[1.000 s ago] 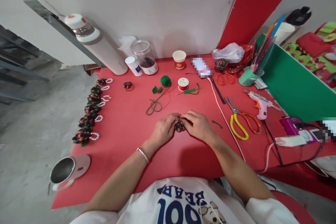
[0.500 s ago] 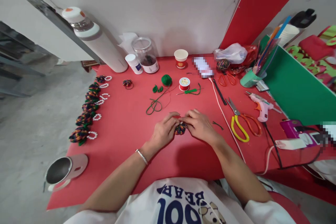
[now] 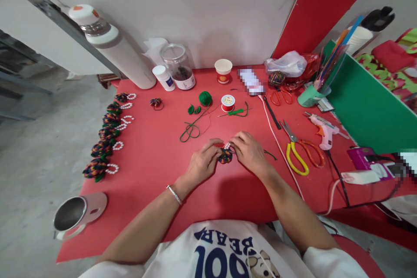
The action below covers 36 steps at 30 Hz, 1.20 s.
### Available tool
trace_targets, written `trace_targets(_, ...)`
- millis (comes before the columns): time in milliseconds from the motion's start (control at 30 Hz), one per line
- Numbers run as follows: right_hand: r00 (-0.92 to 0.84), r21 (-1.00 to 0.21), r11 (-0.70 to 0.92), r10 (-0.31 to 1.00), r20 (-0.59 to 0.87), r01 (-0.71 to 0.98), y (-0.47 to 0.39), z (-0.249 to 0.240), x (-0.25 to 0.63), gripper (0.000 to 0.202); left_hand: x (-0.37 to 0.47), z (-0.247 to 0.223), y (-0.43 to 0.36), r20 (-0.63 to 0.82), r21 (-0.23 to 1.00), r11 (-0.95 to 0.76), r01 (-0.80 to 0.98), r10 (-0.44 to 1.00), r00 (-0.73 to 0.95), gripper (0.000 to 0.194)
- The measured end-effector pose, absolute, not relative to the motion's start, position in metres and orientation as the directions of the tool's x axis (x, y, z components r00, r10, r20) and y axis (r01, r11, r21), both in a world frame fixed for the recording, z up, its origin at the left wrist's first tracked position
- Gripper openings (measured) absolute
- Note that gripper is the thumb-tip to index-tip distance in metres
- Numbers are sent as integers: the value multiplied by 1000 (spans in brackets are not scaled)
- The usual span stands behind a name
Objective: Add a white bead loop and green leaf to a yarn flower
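Between my hands, near the middle of the red table, is a small dark multicoloured yarn piece (image 3: 224, 156) with a loop of white beads (image 3: 227, 145) at its top. My left hand (image 3: 205, 158) grips the yarn piece from the left, its fingers bent over the edge. On the other side, my right hand (image 3: 249, 152) has thumb and fingers pinched together by the beads; what exactly lies between them is partly hidden. A short green yarn scrap (image 3: 270, 155) lies just right of my right hand.
Finished-looking yarn pieces with bead loops (image 3: 102, 150) line the left edge above a mug (image 3: 70, 213). Ahead lie a green yarn ball (image 3: 205, 98), a thread spool (image 3: 228, 103) and a green-handled crochet hook (image 3: 235, 112). Scissors (image 3: 296, 150) and a glue gun (image 3: 325, 130) are at right.
My right hand has shifted slightly right, away from my left, and more of the white bead loop shows between them. The view has moved a little.
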State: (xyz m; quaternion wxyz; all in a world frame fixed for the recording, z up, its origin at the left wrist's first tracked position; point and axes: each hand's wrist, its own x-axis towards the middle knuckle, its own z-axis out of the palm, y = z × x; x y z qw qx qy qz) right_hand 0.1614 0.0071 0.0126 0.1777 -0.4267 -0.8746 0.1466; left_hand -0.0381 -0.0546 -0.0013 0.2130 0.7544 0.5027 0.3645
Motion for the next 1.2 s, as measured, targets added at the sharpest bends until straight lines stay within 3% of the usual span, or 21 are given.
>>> trace_targets(233,-466,-545,504,857,220,670,5,5,156,20,-35,-3,-53,334,681,-402,612,914,229,14)
trace_targets(533,-279,-822,317,939,201,473,8,-4,148,18,-31,-7,-50,321,698,-359,619,930,178,14)
trace_targets(700,-232,-799,296,952,201,524,7,-3,145,20,-31,-7,-51,331,690,-367,623,926,180,14)
trace_targets(867,-291,-758,347,932,214,552,8,-5,144,24,-30,-6,-51,314,692,-345,634,935,166,16)
trace_targets(1033,-391,-783,365,905,170,504,12,3,162,46,-29,-3,-51,324,698,-336,632,936,139,16)
trace_targets(1200,-471,-698,396,877,95,597,10,24,181,36,-30,-1,-51,335,722,-349,598,932,140,17)
